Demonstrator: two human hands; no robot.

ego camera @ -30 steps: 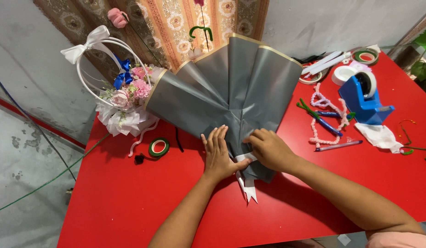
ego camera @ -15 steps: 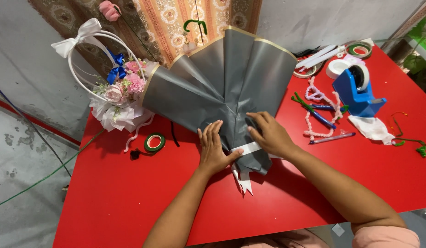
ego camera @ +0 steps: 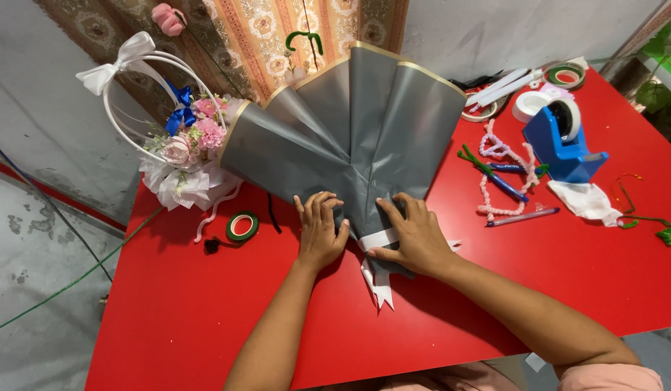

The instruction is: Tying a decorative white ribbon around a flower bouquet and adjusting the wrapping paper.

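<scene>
Head view: left hand [ego camera: 319, 230] and right hand [ego camera: 415, 233] press flat, fingers spread, on the grey fanned wrapping paper [ego camera: 350, 137] at the red table's [ego camera: 169, 318] middle, reaching its far edge.

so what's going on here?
A person is working at a red table. Both hands press on the narrow end of a grey fan-folded wrapping sheet: the left hand lies flat on it, and the right hand lies by a white ribbon around the gathered end. A flower basket stands to the left, a blue tape dispenser to the right.
</scene>
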